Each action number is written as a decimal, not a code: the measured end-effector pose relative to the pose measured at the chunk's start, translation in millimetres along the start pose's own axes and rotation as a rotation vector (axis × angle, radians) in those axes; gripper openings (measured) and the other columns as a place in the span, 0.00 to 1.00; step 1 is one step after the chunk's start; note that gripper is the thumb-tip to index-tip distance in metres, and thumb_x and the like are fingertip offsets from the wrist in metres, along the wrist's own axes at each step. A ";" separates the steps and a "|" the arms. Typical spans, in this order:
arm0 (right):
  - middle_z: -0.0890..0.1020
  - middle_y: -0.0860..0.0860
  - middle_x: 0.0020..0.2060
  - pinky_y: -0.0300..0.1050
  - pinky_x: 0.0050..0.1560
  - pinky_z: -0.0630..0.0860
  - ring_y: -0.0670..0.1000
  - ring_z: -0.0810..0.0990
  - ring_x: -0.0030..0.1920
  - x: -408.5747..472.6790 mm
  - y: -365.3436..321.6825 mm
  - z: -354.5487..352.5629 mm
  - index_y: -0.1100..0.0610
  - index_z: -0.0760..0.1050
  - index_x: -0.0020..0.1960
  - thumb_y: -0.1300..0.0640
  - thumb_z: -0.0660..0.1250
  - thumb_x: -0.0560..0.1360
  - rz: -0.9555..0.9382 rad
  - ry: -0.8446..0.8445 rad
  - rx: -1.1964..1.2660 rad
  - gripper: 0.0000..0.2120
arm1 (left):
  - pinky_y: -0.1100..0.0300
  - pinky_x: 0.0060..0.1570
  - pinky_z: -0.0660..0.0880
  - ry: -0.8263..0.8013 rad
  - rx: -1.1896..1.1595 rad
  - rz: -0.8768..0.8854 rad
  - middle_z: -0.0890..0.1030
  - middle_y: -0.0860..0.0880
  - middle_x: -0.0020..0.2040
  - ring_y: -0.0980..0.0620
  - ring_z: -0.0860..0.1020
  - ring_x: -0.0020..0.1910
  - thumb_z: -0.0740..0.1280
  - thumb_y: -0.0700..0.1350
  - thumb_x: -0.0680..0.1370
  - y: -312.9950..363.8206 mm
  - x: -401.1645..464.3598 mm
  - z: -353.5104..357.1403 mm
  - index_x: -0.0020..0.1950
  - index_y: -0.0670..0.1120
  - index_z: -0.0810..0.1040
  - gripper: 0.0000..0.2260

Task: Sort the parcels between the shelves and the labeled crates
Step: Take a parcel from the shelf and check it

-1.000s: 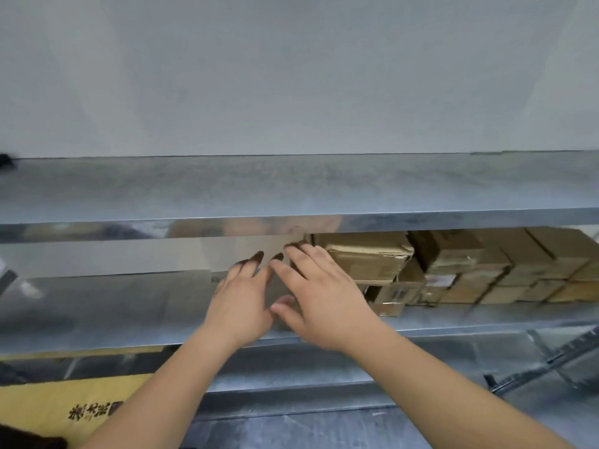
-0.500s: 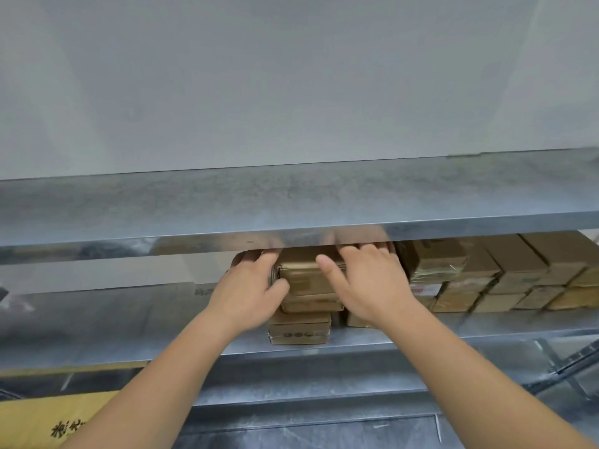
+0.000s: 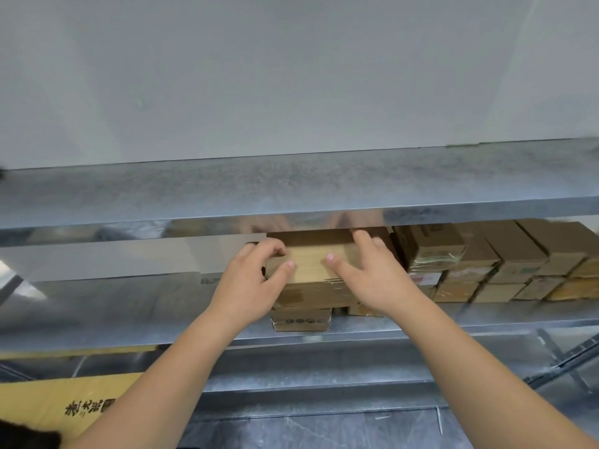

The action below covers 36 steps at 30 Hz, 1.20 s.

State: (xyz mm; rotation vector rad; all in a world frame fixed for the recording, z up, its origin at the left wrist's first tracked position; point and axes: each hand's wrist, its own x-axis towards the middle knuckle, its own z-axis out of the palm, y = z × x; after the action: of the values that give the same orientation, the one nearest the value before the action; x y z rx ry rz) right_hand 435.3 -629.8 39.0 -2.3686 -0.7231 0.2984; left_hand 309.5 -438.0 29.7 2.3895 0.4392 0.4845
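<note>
Right now I'm watching from the head camera as both hands reach under the upper metal shelf (image 3: 291, 189) to a cardboard parcel (image 3: 311, 264) that sits on top of a short stack on the middle shelf (image 3: 113, 306). My left hand (image 3: 249, 286) grips the parcel's left end, fingers curled over its top corner and the thumb laid against the front face. My right hand (image 3: 376, 277) holds the right side, the thumb pressed on the front face and the fingers reaching over the top toward the back, where the upper shelf's edge hides their tips. Beneath the held parcel I can see a second box (image 3: 311, 296) and, lower still, a smaller box (image 3: 301, 320) resting on the shelf surface near its front edge. Just to the right, a row of stacked cardboard boxes (image 3: 486, 264) runs along the same shelf out to the frame's right edge; one of them carries clear tape, and another has a white and red label I cannot read. Whether the held parcel is lifted clear of the box below it or rests on it, I cannot tell. Down at the lower left lies a flat yellow carton (image 3: 58, 406) with dark printed characters, partly behind my left forearm.
</note>
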 end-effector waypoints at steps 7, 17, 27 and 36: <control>0.65 0.49 0.76 0.47 0.69 0.67 0.50 0.68 0.72 -47.5 -23.8 21.5 0.43 0.55 0.82 0.43 0.69 0.79 -0.061 0.068 0.229 0.37 | 0.73 0.47 0.66 -0.008 -0.054 -0.001 0.76 0.68 0.49 0.68 0.70 0.56 0.65 0.51 0.81 -5.1 -59.2 -27.6 0.47 0.59 0.76 0.04; 0.80 0.45 0.63 0.57 0.67 0.75 0.51 0.80 0.61 -129.2 -82.6 77.0 0.27 0.33 0.75 0.45 0.84 0.59 -0.070 -0.165 0.265 0.68 | 0.63 0.40 0.77 -0.076 -0.117 -0.292 0.74 0.59 0.54 0.56 0.79 0.48 0.79 0.46 0.67 -25.1 -181.7 -100.3 0.75 0.72 0.45 0.53; 0.78 0.40 0.60 0.33 0.55 0.73 0.39 0.77 0.57 -188.2 -114.7 127.9 0.38 0.65 0.70 0.48 0.86 0.57 -0.163 -0.248 0.252 0.48 | 0.69 0.46 0.73 -0.039 -0.097 -0.303 0.77 0.66 0.56 0.65 0.76 0.54 0.80 0.51 0.67 -62.3 -276.4 -137.3 0.65 0.67 0.70 0.32; 0.80 0.45 0.53 0.60 0.57 0.82 0.46 0.79 0.54 -204.3 -150.6 139.3 0.48 0.71 0.57 0.31 0.65 0.72 -0.093 -0.330 0.510 0.24 | 0.47 0.57 0.78 0.139 -0.329 -0.455 0.84 0.54 0.50 0.54 0.81 0.52 0.52 0.82 0.67 -72.8 -309.8 -160.9 0.53 0.56 0.78 0.35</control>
State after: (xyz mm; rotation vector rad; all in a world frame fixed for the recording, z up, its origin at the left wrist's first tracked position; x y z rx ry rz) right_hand 150.7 -577.3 33.0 -1.8159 -0.7928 0.7503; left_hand -46.9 -431.1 27.0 1.8722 0.8684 0.4706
